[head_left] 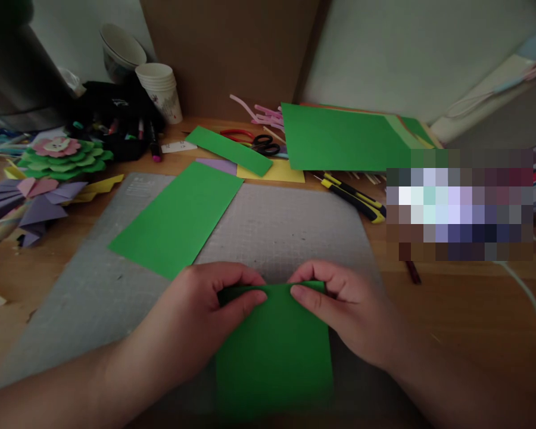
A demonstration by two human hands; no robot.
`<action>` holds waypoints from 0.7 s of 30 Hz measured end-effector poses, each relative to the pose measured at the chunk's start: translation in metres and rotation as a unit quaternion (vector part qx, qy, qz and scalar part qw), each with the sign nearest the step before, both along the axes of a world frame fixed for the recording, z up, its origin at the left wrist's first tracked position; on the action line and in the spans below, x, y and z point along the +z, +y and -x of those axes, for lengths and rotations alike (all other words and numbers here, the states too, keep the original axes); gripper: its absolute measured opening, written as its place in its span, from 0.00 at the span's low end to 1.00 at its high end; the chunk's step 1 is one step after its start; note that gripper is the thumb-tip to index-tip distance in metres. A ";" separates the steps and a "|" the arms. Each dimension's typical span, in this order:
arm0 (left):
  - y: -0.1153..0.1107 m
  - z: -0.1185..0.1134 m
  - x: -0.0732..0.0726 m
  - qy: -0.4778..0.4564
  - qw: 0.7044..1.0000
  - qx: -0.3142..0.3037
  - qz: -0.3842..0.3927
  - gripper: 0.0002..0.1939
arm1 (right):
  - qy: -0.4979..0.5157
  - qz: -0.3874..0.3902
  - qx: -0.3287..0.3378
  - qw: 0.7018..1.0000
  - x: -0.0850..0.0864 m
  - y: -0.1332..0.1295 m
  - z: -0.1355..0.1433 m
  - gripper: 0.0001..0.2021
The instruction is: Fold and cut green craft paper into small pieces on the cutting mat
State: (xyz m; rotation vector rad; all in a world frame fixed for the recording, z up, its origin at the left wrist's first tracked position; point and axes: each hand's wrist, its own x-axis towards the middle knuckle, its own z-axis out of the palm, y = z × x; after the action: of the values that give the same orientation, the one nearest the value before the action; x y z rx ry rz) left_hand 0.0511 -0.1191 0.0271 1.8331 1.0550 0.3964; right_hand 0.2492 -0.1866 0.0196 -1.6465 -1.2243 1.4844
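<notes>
A sheet of green paper (274,351) hangs between my hands at the near edge of the grey cutting mat (290,229). My left hand (205,310) pinches its top edge left of the middle, thumb on the near face and fingers behind. On the right part of that same edge, my right hand (346,304) grips with thumb and curled fingers. Whether the edge is folded over I cannot tell. Beyond my left hand, a second green sheet (183,217) lies slanted on the mat.
Behind the mat lie a green strip (230,150), scissors (266,145), and a yellow-black utility knife (352,196). Larger green sheets (339,137) rest at the back right. Paper flowers (62,158), a marker (154,143) and stacked paper cups (161,89) stand left. A blurred-out patch covers something on the right.
</notes>
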 end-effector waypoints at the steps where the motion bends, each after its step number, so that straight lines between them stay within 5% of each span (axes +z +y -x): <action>1: 0.000 0.000 0.000 0.001 1.000 -0.006 0.014 0.06 | 0.000 0.003 0.003 1.000 0.000 0.000 0.001 0.08; 6: 0.004 0.000 -0.002 0.016 0.999 -0.033 -0.001 0.06 | -0.042 -0.013 0.039 0.998 -0.003 0.002 0.001 0.08; 11: 0.006 -0.002 -0.006 0.046 0.961 -0.008 -0.272 0.14 | -0.203 -0.080 -0.022 0.976 -0.010 0.010 -0.011 0.10; 13: -0.004 -0.006 -0.009 0.053 0.937 -0.069 -0.338 0.16 | -0.252 -0.140 -0.039 0.957 -0.013 0.014 -0.016 0.09; 17: -0.031 -0.016 -0.018 0.105 0.904 -0.253 -0.329 0.24 | -0.287 -0.263 -0.014 0.921 -0.019 0.021 -0.019 0.07; 21: -0.040 -0.015 -0.025 0.171 0.890 -0.270 -0.325 0.31 | -0.289 -0.260 0.001 0.921 -0.023 0.023 -0.018 0.08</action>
State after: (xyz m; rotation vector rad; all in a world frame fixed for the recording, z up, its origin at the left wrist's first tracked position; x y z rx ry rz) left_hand 0.0664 -0.1593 0.0017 2.7765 0.6044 0.0812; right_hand 0.2671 -0.1634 -0.0032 -1.7337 -1.7423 0.5737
